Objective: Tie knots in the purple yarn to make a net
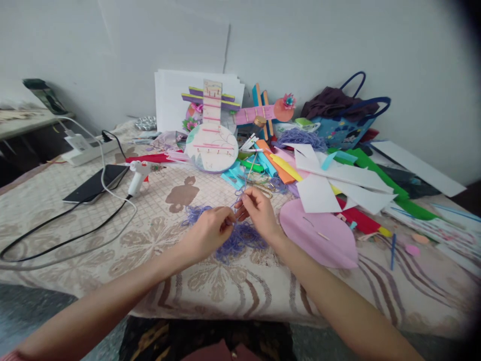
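Note:
A loose tangle of purple yarn [240,240] lies on the patterned tablecloth below my hands. Strands of it rise between my fingers. My left hand [214,228] is closed on the yarn, fingertips pinched together. Close beside it on the right, my right hand [259,210] pinches the yarn between thumb and forefinger, with a strand looping up above the fingertips. Just right of my right hand lies a pink felt-like sheet [319,235] with a small stick on it. Exactly how the strands run between the fingers is too fine to make out.
A white glue gun [139,178] with its cable and a black tablet-like slab [95,183] lie left. Decorated cardboard instruments [212,148] lean at the back. Paper scraps [319,193] and coloured felt pile up on the right, before a blue bag [345,130].

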The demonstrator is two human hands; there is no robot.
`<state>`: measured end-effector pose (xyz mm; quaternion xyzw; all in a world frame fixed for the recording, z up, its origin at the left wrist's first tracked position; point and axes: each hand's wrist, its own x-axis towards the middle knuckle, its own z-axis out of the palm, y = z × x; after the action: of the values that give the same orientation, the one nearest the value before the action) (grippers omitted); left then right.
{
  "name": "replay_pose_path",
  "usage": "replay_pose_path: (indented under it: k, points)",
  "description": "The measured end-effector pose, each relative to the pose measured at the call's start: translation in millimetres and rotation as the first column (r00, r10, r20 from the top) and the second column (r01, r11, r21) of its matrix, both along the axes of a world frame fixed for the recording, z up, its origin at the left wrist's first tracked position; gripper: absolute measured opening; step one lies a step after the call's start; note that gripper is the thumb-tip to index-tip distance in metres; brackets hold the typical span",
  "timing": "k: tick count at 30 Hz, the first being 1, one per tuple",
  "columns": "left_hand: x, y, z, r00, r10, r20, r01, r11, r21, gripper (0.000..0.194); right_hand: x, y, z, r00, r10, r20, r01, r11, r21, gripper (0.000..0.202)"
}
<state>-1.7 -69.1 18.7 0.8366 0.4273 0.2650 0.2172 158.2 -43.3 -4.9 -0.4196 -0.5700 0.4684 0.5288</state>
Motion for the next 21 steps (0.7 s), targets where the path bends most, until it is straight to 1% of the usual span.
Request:
replay_pose_path:
  k: [3, 6, 8, 9, 11, 13, 17, 19, 20, 21]
  points:
    - [-9.3, 5.7, 7.9, 1.000, 0.021, 0.005, -0.021, 0.998, 0.057, 0.011, 1.5, 0.6, 1.2, 0.999, -0.017, 0.050, 0.014, 0.999, 0.048, 0.024]
    - [-21.9, 9.2, 17.7, 0.997, 0.080, 0.018, -0.082, 0.983, 0.162, 0.013, 3.2, 2.2, 5.5, 0.993, -0.055, 0.105, 0.041, 0.991, 0.128, 0.024]
    - [-26.2, 10.1, 19.9, 0.997, 0.079, 0.014, -0.080, 0.978, 0.194, 0.017, 3.8, 3.9, 9.9, 0.991, -0.062, 0.118, 0.043, 0.987, 0.155, 0.023]
    - [-26.4, 10.4, 19.1, 0.998, 0.060, 0.009, -0.061, 0.981, 0.185, 0.019, 3.8, 4.8, 12.1, 0.991, -0.057, 0.121, 0.037, 0.986, 0.161, 0.023]
    - [-23.2, 12.0, 13.7, 1.000, 0.011, 0.001, -0.011, 0.992, 0.127, 0.023, 3.5, 6.6, 16.3, 0.991, -0.042, 0.127, 0.020, 0.985, 0.173, 0.022]
    - [-17.4, 15.5, 5.0, 1.000, -0.017, 0.005, 0.017, 0.998, 0.064, 0.026, 2.8, 7.8, 19.5, 0.992, -0.030, 0.125, 0.006, 0.983, 0.186, 0.021]
    - [-6.9, 25.7, -10.2, 0.998, -0.012, 0.067, 0.018, 0.997, -0.080, 0.026, 1.6, 8.9, 22.1, 0.993, -0.008, 0.120, -0.016, 0.981, 0.195, 0.020]
    - [-3.7, 28.7, -12.6, 0.988, -0.010, 0.155, 0.045, 0.974, -0.222, 0.023, 1.3, 9.4, 21.6, 0.992, 0.002, 0.125, -0.027, 0.979, 0.201, 0.020]
    - [-2.5, 29.1, -12.5, 0.976, -0.010, 0.217, 0.080, 0.946, -0.314, 0.020, 1.2, 9.7, 20.9, 0.992, 0.005, 0.124, -0.031, 0.979, 0.204, 0.020]
    - [-1.4, 28.8, -11.9, 0.957, -0.003, 0.290, 0.128, 0.902, -0.412, 0.018, 1.2, 10.2, 19.9, 0.993, 0.008, 0.120, -0.033, 0.978, 0.205, 0.020]
